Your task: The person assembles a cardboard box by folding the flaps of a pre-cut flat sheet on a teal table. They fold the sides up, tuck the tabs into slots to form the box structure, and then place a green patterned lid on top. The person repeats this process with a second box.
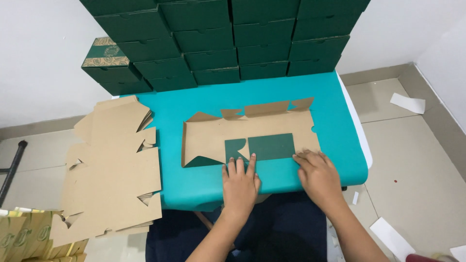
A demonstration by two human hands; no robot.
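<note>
1. Flat cardboard blanks [114,170] lie stacked at the teal worktop's [340,111] left edge.
2. Left hand [239,183] presses flat, fingers spread, on the unfolded box blank's [250,136] near flap.
3. Right hand [318,175] presses flat beside it.
4. Finished green boxes [228,39] are stacked behind.

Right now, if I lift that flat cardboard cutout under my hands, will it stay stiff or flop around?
The flat cardboard blank would probably feel light, since it is one thin sheet. It would likely bend along its creases: flaps at its far edge already stand up. On the smooth teal table it would probably slide easily, which may be why the left hand and right hand press on it.
</note>
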